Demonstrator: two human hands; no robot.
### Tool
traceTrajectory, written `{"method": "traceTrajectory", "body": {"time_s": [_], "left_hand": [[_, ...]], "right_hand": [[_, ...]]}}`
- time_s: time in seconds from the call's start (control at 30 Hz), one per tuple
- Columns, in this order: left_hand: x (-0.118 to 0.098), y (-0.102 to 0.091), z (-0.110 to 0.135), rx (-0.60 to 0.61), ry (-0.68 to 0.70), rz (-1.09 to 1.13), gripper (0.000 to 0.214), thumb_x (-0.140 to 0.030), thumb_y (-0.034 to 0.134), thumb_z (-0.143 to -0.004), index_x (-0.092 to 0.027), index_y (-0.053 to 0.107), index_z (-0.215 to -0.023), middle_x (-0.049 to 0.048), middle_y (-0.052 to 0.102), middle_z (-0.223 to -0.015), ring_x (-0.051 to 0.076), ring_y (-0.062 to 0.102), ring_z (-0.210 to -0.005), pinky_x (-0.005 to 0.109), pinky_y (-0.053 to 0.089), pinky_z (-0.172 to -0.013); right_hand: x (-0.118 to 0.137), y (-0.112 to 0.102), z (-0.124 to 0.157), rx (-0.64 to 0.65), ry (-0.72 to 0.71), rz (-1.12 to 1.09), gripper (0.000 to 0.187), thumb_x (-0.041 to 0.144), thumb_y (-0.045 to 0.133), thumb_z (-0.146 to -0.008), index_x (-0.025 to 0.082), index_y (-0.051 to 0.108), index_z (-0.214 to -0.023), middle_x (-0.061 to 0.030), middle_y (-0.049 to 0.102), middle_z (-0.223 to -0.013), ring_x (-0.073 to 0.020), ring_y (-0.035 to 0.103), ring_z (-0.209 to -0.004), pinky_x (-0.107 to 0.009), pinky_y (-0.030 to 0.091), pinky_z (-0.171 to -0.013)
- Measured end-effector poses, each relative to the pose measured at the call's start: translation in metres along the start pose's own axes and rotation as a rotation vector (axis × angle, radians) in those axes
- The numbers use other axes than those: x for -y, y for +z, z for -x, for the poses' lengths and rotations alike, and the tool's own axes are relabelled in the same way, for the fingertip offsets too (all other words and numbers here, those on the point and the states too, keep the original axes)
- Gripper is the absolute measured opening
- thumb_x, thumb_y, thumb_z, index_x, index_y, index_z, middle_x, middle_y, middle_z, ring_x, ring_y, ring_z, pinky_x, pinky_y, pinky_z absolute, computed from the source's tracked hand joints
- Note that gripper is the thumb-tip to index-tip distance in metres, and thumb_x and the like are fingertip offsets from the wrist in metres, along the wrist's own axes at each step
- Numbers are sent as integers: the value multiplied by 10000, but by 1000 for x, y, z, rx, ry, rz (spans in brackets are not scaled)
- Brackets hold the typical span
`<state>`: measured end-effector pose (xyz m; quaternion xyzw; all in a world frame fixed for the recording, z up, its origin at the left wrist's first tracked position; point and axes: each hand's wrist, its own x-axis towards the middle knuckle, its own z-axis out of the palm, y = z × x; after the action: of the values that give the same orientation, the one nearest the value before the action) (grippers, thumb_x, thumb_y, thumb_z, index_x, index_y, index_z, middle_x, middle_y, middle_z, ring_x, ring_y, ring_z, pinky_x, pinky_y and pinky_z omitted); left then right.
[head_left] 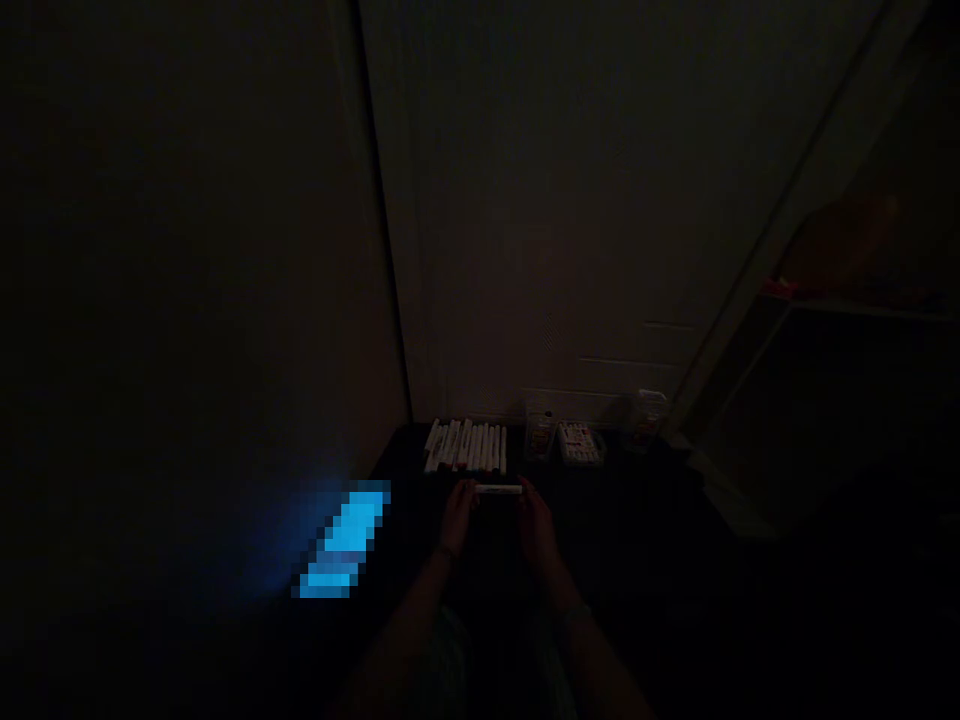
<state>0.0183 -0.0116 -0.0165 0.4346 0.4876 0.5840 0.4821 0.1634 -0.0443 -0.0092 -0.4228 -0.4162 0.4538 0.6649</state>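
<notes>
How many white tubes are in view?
About 11: a held tube between left hand and right hand, roughly ten in a row behind it; darkness may hide others.

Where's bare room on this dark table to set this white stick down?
Table looks bare right of the right hand, before the small boxes. Crowded behind the held white stick: a row of white sticks. Elsewhere too dark.

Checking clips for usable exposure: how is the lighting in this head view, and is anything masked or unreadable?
Head view: heavily underexposed. Only the white stick held between the left hand and right hand and the row of white sticks read clearly. A pixelated blue patch glows at left. The small packs are dim, their labels unreadable.
</notes>
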Motion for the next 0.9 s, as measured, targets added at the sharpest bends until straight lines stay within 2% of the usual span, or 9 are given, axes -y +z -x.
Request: {"method": "traceTrajectory", "body": {"time_s": [0.17,0.33,0.53,0.7,0.9], "left_hand": [[-6,2,3,-21,-23,-15,436,-563,505,-643,-170,540,-829,-10,527,-661,96,474,-611,208,361,-593],[-5,1,2,-4,14,-38,415,-557,493,-657,-167,541,-788,-12,508,-644,89,456,-591,202,357,-580],[0,-1,-1,-7,25,-45,410,-536,499,-666,-167,547,-838,-6,540,-700,94,479,-631,210,369,-619],[2,-2,-1,-12,15,-29,435,-545,513,-652,-169,549,-867,-7,540,-694,100,485,-634,217,371,-632],[-2,0,-1,18,8,-24,438,-563,513,-643,-165,547,-823,-12,512,-638,97,463,-593,213,364,-595]], "right_hand": [[9,4,2,-15,-4,-2,332,331,425,-771,218,590,-1036,-34,605,-1034,-164,533,-961,-289,428,-808],[17,4,5,1,-32,55,324,297,445,-757,232,588,-1041,-21,596,-1052,-171,521,-989,-302,417,-837],[10,4,3,-5,-23,17,329,298,449,-757,223,581,-1050,-24,593,-1061,-168,528,-976,-299,423,-825],[2,2,0,-3,33,-45,350,336,384,-789,220,564,-1066,-29,581,-1084,-159,556,-917,-296,445,-782],[6,1,3,-18,-24,12,340,323,412,-773,225,573,-1056,-35,569,-1099,-162,536,-952,-286,430,-801]]}}
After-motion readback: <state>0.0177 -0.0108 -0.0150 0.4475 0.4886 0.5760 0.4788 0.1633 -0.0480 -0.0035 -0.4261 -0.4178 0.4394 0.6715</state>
